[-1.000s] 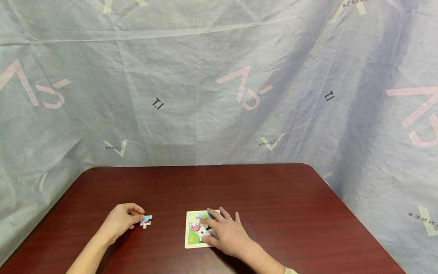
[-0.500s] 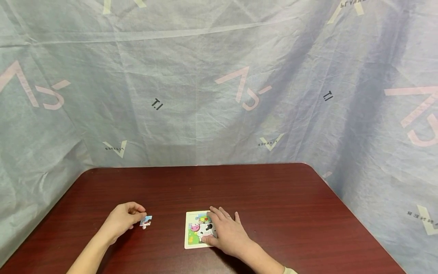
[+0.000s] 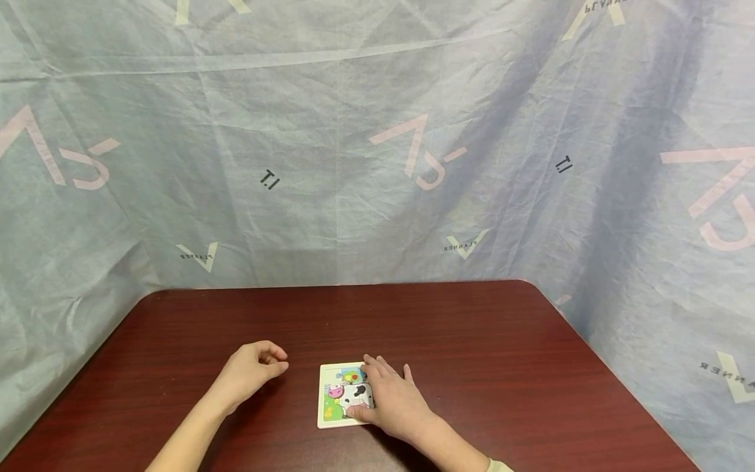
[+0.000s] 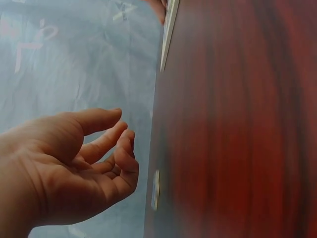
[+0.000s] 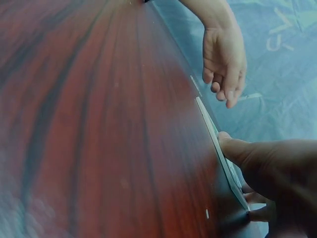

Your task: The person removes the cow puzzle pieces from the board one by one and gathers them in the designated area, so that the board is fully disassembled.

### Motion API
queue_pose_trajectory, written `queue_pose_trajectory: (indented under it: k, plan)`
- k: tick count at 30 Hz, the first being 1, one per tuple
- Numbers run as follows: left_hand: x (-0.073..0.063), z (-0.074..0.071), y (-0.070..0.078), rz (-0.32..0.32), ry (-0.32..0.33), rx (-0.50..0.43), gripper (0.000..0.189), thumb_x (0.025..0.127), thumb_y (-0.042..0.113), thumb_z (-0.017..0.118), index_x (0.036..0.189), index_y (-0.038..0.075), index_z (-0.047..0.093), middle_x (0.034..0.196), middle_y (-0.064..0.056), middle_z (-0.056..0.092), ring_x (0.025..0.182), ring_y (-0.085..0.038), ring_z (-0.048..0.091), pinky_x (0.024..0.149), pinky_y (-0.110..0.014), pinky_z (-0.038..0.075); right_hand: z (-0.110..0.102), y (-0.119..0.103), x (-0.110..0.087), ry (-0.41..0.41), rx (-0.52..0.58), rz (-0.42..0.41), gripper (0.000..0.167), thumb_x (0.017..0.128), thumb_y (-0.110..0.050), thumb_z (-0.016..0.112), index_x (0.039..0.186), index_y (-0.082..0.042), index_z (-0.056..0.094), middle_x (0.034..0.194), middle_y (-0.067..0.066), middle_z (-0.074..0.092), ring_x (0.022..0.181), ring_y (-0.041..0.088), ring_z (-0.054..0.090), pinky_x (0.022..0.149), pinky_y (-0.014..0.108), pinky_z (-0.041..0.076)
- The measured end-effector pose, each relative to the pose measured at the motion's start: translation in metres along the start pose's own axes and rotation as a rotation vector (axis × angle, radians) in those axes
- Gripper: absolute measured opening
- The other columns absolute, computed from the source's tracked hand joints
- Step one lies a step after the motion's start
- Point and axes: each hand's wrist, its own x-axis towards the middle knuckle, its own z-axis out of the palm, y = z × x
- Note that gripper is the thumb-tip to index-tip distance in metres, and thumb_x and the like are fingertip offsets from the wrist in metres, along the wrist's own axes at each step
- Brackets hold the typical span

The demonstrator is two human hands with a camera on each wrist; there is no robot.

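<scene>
In the head view, my left hand (image 3: 250, 373) hovers left of a cow jigsaw puzzle (image 3: 330, 419) in a white tray. Its fingers are loosely bent, with nothing between thumb and fingertips in the left wrist view. A loose puzzle piece (image 4: 156, 191) lies on the table below that hand; the hand hides it from the head camera. My right hand (image 3: 396, 396) rests over the right side of the puzzle, thumb on the picture and fingers reaching across its upper right. The part of the picture beneath that palm is hidden.
The dark red wood table (image 3: 495, 367) has rounded far corners. A grey printed cloth (image 3: 330, 131) hangs behind it and along both sides.
My left hand has left the puzzle piece and moved right, toward the puzzle. The right hand has shifted slightly off the picture's upper middle, uncovering more of it, then stayed put.
</scene>
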Motion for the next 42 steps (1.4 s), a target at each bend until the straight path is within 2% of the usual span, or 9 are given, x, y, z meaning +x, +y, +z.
queue_pose_trajectory:
  k: [2, 8, 16, 32, 37, 42]
  plan:
    - [0.002, 0.007, 0.003, 0.015, 0.0, 0.013, 0.014, 0.09, 0.009, 0.074, 0.102, 0.004, 0.068, 0.084, -0.004, 0.06, 0.076, -0.019, 0.053, 0.065, -0.034, 0.044, 0.0, 0.0, 0.0, 0.002, -0.007, 0.0, 0.072, 0.085, -0.054, 0.076, 0.137, -0.008, 0.057, 0.151, 0.008, 0.049, 0.14, 0.029, 0.044, 0.103, 0.07, 0.033]
    - [0.007, 0.028, 0.012, 0.005, -0.009, -0.009, 0.011, 0.087, 0.005, 0.076, 0.096, 0.005, 0.07, 0.079, -0.004, 0.06, 0.071, -0.019, 0.054, 0.062, -0.034, 0.044, 0.001, 0.0, 0.0, -0.003, -0.023, 0.005, 0.071, 0.085, -0.056, 0.075, 0.136, -0.01, 0.058, 0.151, 0.007, 0.05, 0.14, 0.029, 0.045, 0.103, 0.069, 0.035]
    - [0.009, 0.049, 0.02, 0.035, -0.042, -0.007, 0.01, 0.085, 0.006, 0.078, 0.091, 0.006, 0.07, 0.077, -0.003, 0.061, 0.069, -0.018, 0.054, 0.058, -0.032, 0.045, 0.002, 0.001, 0.0, -0.012, -0.034, 0.012, 0.071, 0.084, -0.057, 0.075, 0.135, -0.01, 0.059, 0.15, 0.006, 0.05, 0.139, 0.028, 0.045, 0.102, 0.069, 0.036]
    - [0.016, 0.076, 0.028, 0.091, -0.08, 0.013, 0.012, 0.079, 0.005, 0.082, 0.085, 0.005, 0.071, 0.075, -0.002, 0.061, 0.072, -0.016, 0.057, 0.063, -0.033, 0.047, 0.001, 0.001, 0.0, -0.002, -0.047, 0.008, 0.068, 0.083, -0.058, 0.076, 0.132, -0.012, 0.061, 0.149, 0.005, 0.052, 0.139, 0.028, 0.046, 0.101, 0.07, 0.037]
    - [0.017, 0.081, 0.032, 0.064, -0.076, 0.026, 0.015, 0.077, 0.005, 0.083, 0.085, 0.004, 0.071, 0.076, -0.003, 0.06, 0.072, -0.018, 0.056, 0.062, -0.033, 0.048, 0.001, 0.0, 0.0, -0.001, -0.055, 0.006, 0.067, 0.083, -0.058, 0.076, 0.131, -0.013, 0.061, 0.149, 0.005, 0.052, 0.139, 0.027, 0.046, 0.101, 0.069, 0.037]
    - [0.017, 0.085, 0.039, 0.028, -0.058, 0.091, 0.017, 0.076, 0.005, 0.085, 0.083, 0.004, 0.069, 0.075, -0.004, 0.057, 0.07, -0.018, 0.052, 0.06, -0.031, 0.046, 0.001, 0.0, 0.001, -0.001, -0.059, 0.007, 0.068, 0.083, -0.058, 0.076, 0.131, -0.013, 0.061, 0.149, 0.005, 0.052, 0.138, 0.027, 0.047, 0.101, 0.069, 0.037]
